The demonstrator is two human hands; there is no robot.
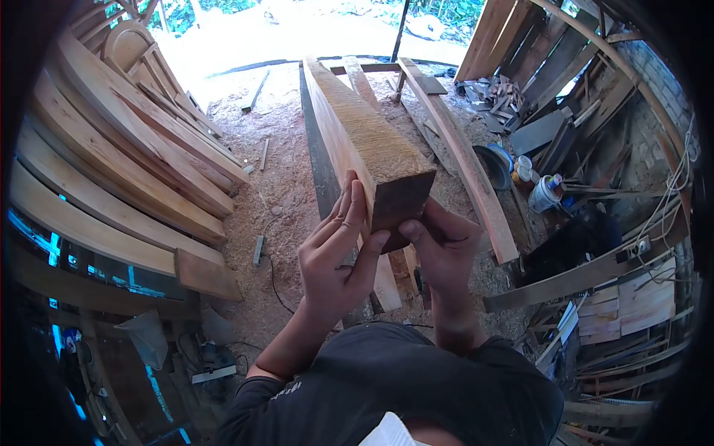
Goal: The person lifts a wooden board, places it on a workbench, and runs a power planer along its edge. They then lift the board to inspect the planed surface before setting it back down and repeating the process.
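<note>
One long, thick, rough-topped wooden beam (pixel 372 123), near end held above the sawdust-covered floor (pixel 271 189).
The left hand (pixel 333 253) holds its side, fingers together, thumb by the dark end's lower edge; the right hand (pixel 446 249) grips that edge by thumb, fingers partly hidden.

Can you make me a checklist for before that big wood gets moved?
1. Left hand touching the long, pale wooden beam: ok, its fingers lie along the side.
2. Right hand touching the beam: ok, its thumb is at the dark end face.
3. Far end firmly held up: cannot tell, it's too far away.
4. Gloves on: not ok, both hands are bare.
5. Floor free of clutter: not ok, there are pale wood shavings and a thin black cord.
</note>
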